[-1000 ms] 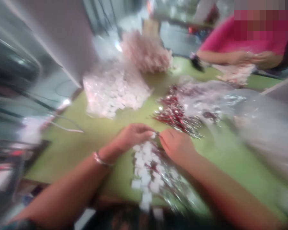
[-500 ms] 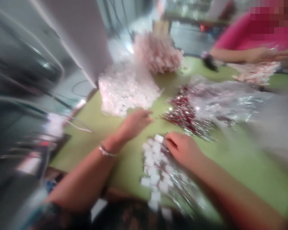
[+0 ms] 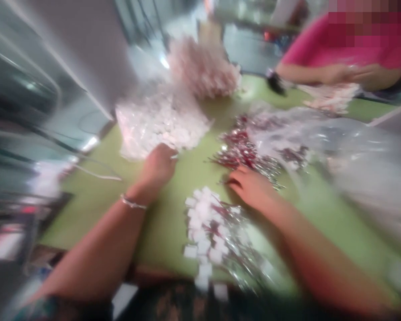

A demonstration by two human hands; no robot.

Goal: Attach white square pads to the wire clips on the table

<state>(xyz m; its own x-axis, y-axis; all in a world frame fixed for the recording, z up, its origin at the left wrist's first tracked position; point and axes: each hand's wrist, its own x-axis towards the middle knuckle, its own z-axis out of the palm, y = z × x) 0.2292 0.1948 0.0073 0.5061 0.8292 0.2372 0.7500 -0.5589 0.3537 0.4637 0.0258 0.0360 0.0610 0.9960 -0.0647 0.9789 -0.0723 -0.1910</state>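
My left hand (image 3: 159,166), a bracelet at its wrist, is closed at the near edge of a clear plastic bag (image 3: 163,120) of small white pieces. A pale speck shows by its fingertips; I cannot make out what it is. My right hand (image 3: 252,187) is curled in a pinch beside a heap of red and silver wire-like stems (image 3: 242,149). Something thin and dark pokes out at its fingertips, too blurred to name. Between my forearms lies a pile of white square tabs (image 3: 203,218) attached to silver and red stems.
A pink bundle (image 3: 203,71) stands behind the bag. Clear plastic sheeting (image 3: 364,165) covers the table's right side. Across the green table (image 3: 96,200), a person in a pink top (image 3: 341,44) handles pale stems (image 3: 334,97). A white cord (image 3: 103,174) crosses the left edge.
My left hand has drawn back left, towards the bag of white pieces. My right hand has left the tabbed pile and moved up to the red and silver stems. The view has shifted slightly.
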